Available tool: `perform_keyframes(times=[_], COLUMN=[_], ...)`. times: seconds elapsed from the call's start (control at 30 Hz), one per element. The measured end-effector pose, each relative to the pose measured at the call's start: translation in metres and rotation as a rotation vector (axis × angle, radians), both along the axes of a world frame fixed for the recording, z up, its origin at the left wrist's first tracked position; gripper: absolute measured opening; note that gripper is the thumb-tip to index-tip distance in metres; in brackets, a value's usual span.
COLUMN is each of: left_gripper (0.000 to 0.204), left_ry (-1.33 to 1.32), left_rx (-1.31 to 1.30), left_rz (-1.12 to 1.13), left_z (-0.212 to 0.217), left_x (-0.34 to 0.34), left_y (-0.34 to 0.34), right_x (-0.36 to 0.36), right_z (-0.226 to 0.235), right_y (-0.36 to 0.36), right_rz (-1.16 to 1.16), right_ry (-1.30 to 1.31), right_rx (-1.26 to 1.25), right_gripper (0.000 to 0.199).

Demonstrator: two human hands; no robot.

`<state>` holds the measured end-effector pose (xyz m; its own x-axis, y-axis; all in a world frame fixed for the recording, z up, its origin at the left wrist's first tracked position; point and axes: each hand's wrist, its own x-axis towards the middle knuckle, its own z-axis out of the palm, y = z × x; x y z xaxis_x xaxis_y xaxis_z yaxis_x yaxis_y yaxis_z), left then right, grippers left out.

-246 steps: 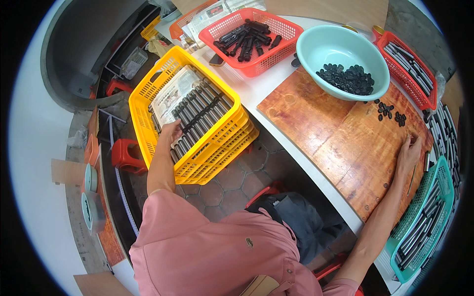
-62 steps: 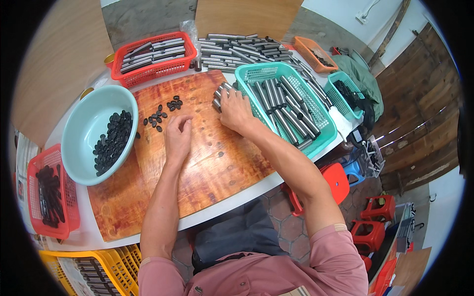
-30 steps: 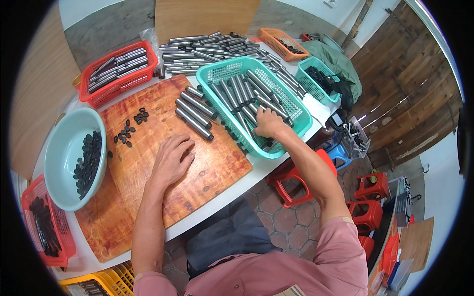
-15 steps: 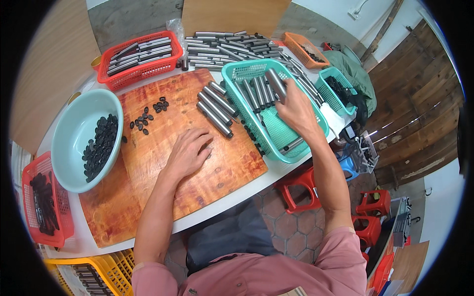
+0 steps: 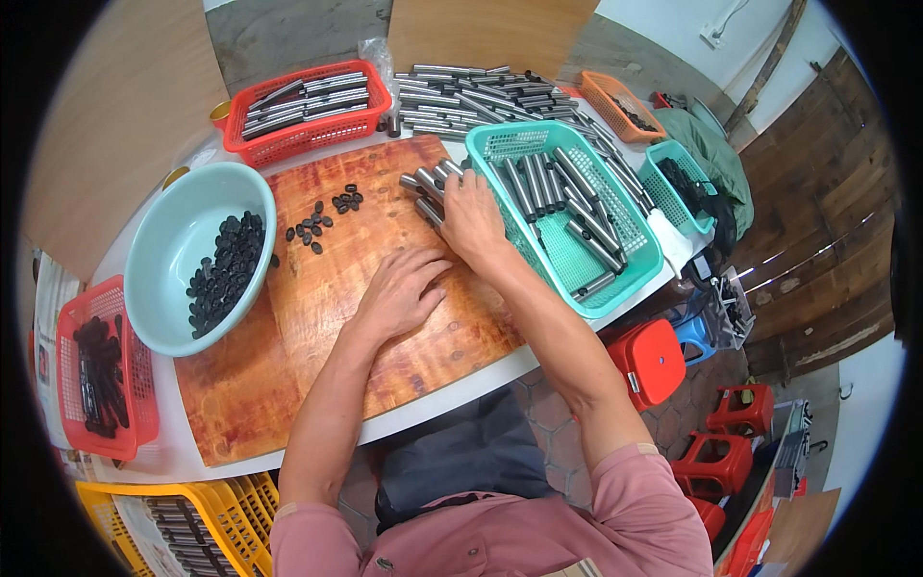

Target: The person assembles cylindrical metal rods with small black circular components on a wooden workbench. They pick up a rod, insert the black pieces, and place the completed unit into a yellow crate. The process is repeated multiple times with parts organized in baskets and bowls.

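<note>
Across the large stained wooden board (image 5: 250, 404), at its right side just beside the turquoise basket (image 5: 562, 258), lie smooth, shiny grey metal tubes (image 5: 425, 183) with dark ends. The left hand (image 5: 406, 288) rests palm down on the wood, loosely open; the right hand (image 5: 473, 216) bends over the tubes, its grip unclear.
</note>
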<state>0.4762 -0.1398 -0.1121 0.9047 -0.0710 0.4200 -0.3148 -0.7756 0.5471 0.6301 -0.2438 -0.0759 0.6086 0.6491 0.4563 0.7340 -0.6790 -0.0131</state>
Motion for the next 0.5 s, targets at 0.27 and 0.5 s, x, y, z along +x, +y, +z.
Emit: perform_keyframes(times=[0.27,0.5], left_gripper=[0.021,0.023], left_ry=[-0.066,-0.082], left_rx=[-0.160,-0.062], left_rz=[0.151,0.156], left_z=[-0.003,-0.001], left_x=[0.006,0.006], left_y=[0.006,0.006], right_x=[-0.048,-0.037], right_z=[0.002,-0.007], right_y=[-0.020,-0.024], right_rz=[0.114,0.006], right_ry=[0.167,0.119], right_rx=[-0.017,-0.033], right_gripper=[0.029,0.026])
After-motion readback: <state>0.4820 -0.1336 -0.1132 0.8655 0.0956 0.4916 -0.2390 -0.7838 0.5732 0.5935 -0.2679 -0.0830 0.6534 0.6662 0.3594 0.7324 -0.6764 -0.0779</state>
